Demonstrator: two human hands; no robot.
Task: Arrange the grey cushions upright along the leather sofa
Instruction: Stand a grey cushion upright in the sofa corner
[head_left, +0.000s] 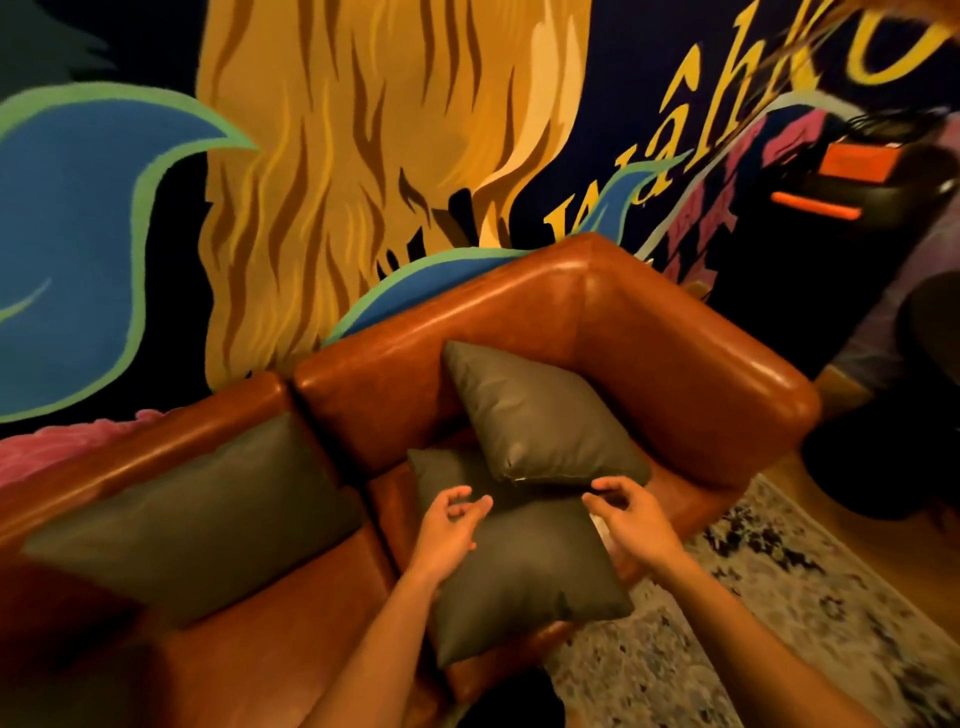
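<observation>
Cushions: three grey ones are sitting on the leather sofa (649, 332); left cushion (197, 514) is leaning upright on the backrest, corner cushion (540, 415) is tilting against the corner, flat cushion (524, 566) is lying on the seat, overhanging the front edge.
Handling: probably light, soft and smooth-skinned; gripping opposite corners or side seams looks safest.
Hands: left hand (452, 525) and right hand (631, 517) are hovering half-open over the flat cushion, grasping nothing.
Room: backrest space is lying open between the left and corner cushions; the armrest is boxing in the right.

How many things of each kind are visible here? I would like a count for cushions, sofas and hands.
Grey cushions: 3 (upright at left, propped in corner, flat on seat)
Leather sofa: 1
Hands: 2 (left hand, right hand)
Total: 6
</observation>
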